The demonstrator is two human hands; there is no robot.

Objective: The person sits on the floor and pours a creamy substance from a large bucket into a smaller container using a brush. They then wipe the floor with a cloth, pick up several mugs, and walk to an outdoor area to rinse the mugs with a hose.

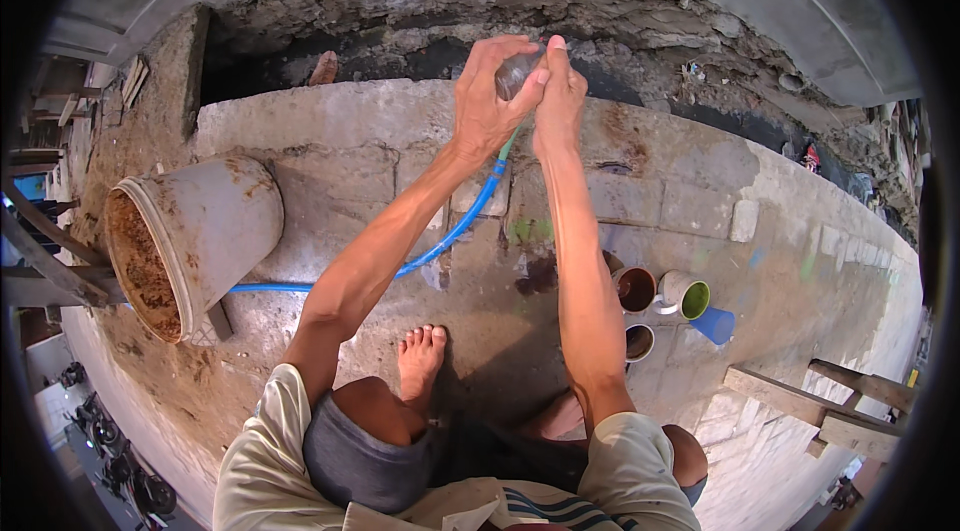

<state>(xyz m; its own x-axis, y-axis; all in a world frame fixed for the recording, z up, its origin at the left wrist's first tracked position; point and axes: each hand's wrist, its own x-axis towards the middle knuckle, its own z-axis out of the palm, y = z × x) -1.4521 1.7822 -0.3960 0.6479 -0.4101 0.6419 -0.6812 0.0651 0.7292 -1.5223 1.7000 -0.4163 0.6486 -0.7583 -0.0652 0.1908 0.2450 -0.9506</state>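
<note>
A bare foot [420, 356] stands on the concrete slab [700, 201], three cups [660, 306] just beside. Farther out, the left hand [487, 96] and right hand [558, 96] pinch a small glass [516, 74] between their fingers, above the blue hose [455, 231] end.

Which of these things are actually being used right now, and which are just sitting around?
In use:
left hand
right hand
glass, gripped by both hands
blue hose, running up to the hands

Lying about:
bucket
three cups
blue cup
wooden plank
</note>
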